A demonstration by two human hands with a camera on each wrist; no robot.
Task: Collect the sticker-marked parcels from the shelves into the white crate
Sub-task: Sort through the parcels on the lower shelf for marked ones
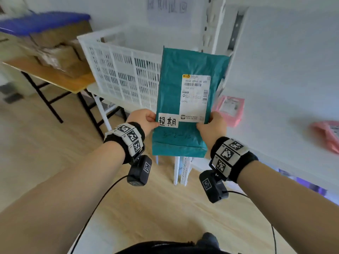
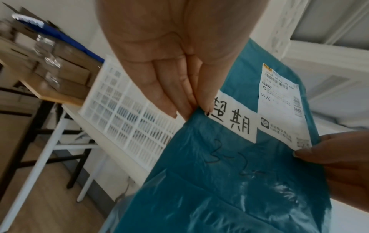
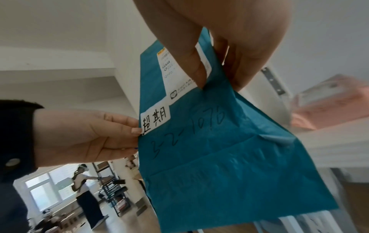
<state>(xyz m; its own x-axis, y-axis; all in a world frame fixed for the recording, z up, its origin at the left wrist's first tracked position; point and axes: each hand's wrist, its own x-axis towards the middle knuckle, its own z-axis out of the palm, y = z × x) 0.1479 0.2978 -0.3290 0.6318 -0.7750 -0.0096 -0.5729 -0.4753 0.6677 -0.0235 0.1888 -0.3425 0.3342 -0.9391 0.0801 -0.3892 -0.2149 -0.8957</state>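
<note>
Both hands, left (image 1: 145, 119) and right (image 1: 211, 125), pinch a teal parcel (image 1: 185, 105) with a handwritten sticker (image 1: 168, 121) upright before the crate (image 1: 117, 57): picked, not yet dropped in, with pink parcels (image 1: 230, 109) left unchecked on the shelf (image 1: 275, 125).

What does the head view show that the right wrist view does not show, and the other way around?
Only the head view shows the white crate, the wooden table with cardboard boxes, and both wristbands. Only the right wrist view shows another person far behind and the full handwritten number on the bag. Both show the teal parcel with its white sticker, pinched by the left hand and right hand, and a pink parcel on the shelf.
</note>
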